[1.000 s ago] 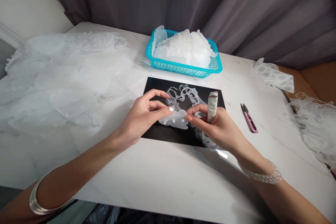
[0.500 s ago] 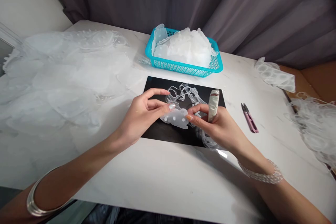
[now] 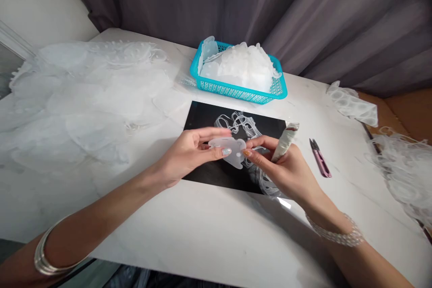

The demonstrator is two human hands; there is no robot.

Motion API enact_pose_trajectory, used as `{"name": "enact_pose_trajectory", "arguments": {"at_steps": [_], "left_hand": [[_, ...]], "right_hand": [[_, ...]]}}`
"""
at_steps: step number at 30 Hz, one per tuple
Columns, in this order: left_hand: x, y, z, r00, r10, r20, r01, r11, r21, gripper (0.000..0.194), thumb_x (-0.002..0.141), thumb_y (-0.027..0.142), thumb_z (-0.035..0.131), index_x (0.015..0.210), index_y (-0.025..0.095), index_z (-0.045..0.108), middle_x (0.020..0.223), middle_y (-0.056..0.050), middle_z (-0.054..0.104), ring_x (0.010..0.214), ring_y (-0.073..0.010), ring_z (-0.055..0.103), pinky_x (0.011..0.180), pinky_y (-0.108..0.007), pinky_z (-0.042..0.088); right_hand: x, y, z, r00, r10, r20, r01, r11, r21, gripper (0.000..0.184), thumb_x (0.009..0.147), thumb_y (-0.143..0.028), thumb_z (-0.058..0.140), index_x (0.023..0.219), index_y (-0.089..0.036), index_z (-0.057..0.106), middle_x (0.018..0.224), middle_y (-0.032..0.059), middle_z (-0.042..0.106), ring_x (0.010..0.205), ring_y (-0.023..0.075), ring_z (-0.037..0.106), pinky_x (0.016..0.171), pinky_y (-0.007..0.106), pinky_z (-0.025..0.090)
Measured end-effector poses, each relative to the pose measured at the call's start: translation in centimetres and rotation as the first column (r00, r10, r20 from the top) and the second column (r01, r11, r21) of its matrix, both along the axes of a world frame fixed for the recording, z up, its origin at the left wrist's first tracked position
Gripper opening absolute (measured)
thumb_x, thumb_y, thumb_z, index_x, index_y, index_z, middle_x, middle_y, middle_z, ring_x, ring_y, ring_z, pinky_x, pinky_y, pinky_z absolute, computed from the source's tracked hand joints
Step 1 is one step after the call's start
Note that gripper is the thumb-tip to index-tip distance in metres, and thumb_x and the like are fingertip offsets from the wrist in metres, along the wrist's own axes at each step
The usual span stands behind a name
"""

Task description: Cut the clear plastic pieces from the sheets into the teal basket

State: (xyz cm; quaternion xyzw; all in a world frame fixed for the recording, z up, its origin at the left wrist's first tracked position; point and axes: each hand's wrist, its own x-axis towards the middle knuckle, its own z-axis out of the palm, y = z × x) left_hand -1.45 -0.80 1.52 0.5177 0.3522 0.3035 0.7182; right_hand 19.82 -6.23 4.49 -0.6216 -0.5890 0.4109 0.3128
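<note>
A translucent white, flat shaped piece point(image 3: 232, 155) with small raised dots is held between my two hands above a black mat point(image 3: 216, 180). My left hand point(image 3: 192, 155) pinches its left side, thumb on top and fingers behind. The thumb and forefinger of my right hand point(image 3: 280, 159) grip its right edge. A pale wrapping with a reddish-brown tip point(image 3: 286, 141) sticks up from one finger of the right hand. Clear cut-out scraps point(image 3: 249, 126) lie on the mat behind the piece and partly under my right hand.
Behind the mat stands a turquoise basket point(image 3: 236, 94) heaped with white pieces. A big pile of translucent sheets point(image 3: 91, 85) covers the left of the table. Pink-handled thread snips point(image 3: 320, 158) lie at right, near more clear scraps point(image 3: 405, 171) and a crumpled sheet point(image 3: 353, 104).
My left fingers have closed further over the piece, the thumb moving right across it. The piece has tilted. The finger wrapping leans more to the right, and the whole view has shifted slightly.
</note>
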Motion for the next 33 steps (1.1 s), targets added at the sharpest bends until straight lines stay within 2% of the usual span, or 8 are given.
{"name": "enact_pose_trajectory", "arguments": {"at_steps": [3, 4, 6, 9, 12, 18, 26, 33], "left_hand": [[0.2, -0.7, -0.2, 0.979, 0.120, -0.166, -0.054, 0.933, 0.356, 0.013, 0.086, 0.023, 0.069, 0.095, 0.023, 0.078, 0.095, -0.004, 0.074, 0.090, -0.0169, 0.068, 0.079, -0.030, 0.051], [0.3, -0.9, -0.2, 0.963, 0.205, -0.175, -0.091, 0.857, 0.508, 0.013, 0.086, 0.020, 0.068, 0.094, 0.023, 0.078, 0.092, -0.003, 0.074, 0.086, -0.0158, 0.067, 0.075, -0.030, 0.051], [0.4, -1.3, 0.0, 0.933, 0.335, -0.127, -0.117, 0.621, 0.775, 0.016, 0.084, 0.012, 0.069, 0.094, 0.023, 0.077, 0.083, -0.001, 0.073, 0.081, -0.0154, 0.067, 0.071, -0.030, 0.050], [0.6, -1.7, 0.4, 0.921, 0.384, -0.067, -0.048, 0.282, 0.958, 0.014, 0.084, 0.008, 0.069, 0.092, 0.020, 0.074, 0.072, 0.000, 0.074, 0.077, -0.0165, 0.066, 0.066, -0.032, 0.046], [0.7, -1.9, 0.7, 0.916, 0.396, -0.060, -0.005, 0.161, 0.987, 0.012, 0.084, 0.007, 0.070, 0.092, 0.017, 0.070, 0.076, -0.002, 0.076, 0.076, -0.0171, 0.066, 0.063, -0.032, 0.043], [0.9, -2.2, 0.8, 0.917, 0.395, -0.058, 0.018, 0.104, 0.994, 0.011, 0.085, 0.006, 0.068, 0.084, 0.017, 0.068, 0.075, 0.000, 0.076, 0.075, -0.0166, 0.066, 0.061, -0.032, 0.040], [0.7, -2.2, 0.7, 0.932, 0.338, -0.128, 0.024, 0.295, 0.955, 0.012, 0.087, 0.012, 0.067, 0.092, 0.022, 0.072, 0.067, 0.001, 0.072, 0.075, -0.0167, 0.066, 0.062, -0.032, 0.040], [0.7, -2.1, 1.0, 0.936, 0.329, -0.128, 0.020, 0.311, 0.950, 0.017, 0.086, 0.011, 0.066, 0.088, 0.026, 0.074, 0.070, 0.002, 0.073, 0.074, -0.0169, 0.066, 0.061, -0.033, 0.039]], "right_hand": [[0.0, 0.0, 0.4, 1.000, 0.000, 0.005, 0.000, 1.000, 0.026, 0.023, 0.085, -0.040, 0.068, 0.089, -0.017, 0.069, 0.056, -0.0050, 0.046, 0.043, 0.0051, 0.028, 0.038, 0.021, 0.020], [-0.1, -0.1, 0.6, 1.000, -0.018, 0.005, 0.018, 0.999, 0.051, 0.022, 0.084, -0.039, 0.070, 0.093, -0.018, 0.070, 0.061, -0.0039, 0.051, 0.043, 0.0047, 0.030, 0.038, 0.021, 0.022], [-0.5, -0.3, 1.2, 0.998, -0.067, -0.005, 0.068, 0.991, 0.113, 0.024, 0.083, -0.037, 0.072, 0.100, -0.020, 0.070, 0.070, -0.0017, 0.058, 0.043, 0.0039, 0.033, 0.037, 0.020, 0.025], [-1.5, -1.0, 1.9, 0.996, -0.088, -0.034, 0.093, 0.980, 0.173, 0.022, 0.084, -0.034, 0.071, 0.100, -0.020, 0.071, 0.071, -0.0016, 0.062, 0.040, 0.0033, 0.033, 0.035, 0.020, 0.025], [-2.5, -1.5, 2.3, 0.998, -0.050, -0.047, 0.057, 0.984, 0.168, 0.015, 0.084, -0.030, 0.070, 0.094, -0.020, 0.072, 0.069, -0.0017, 0.063, 0.041, 0.0037, 0.033, 0.035, 0.019, 0.027], [-2.7, -1.4, 2.3, 0.999, -0.017, -0.049, 0.024, 0.988, 0.154, 0.008, 0.084, -0.026, 0.070, 0.082, -0.018, 0.070, 0.063, -0.0037, 0.059, 0.044, 0.0040, 0.034, 0.040, 0.020, 0.030], [-1.0, -0.9, 2.2, 0.991, -0.131, -0.003, 0.129, 0.971, 0.200, 0.022, 0.095, -0.034, 0.055, 0.086, -0.018, 0.068, 0.061, -0.0017, 0.055, 0.048, 0.0076, 0.041, 0.042, 0.023, 0.029], [-1.6, -1.1, 2.7, 0.999, 0.035, 0.008, -0.035, 0.994, 0.104, 0.019, 0.083, -0.036, 0.072, 0.078, -0.019, 0.068, 0.069, -0.0004, 0.057, 0.053, 0.0091, 0.042, 0.045, 0.024, 0.029]]}}
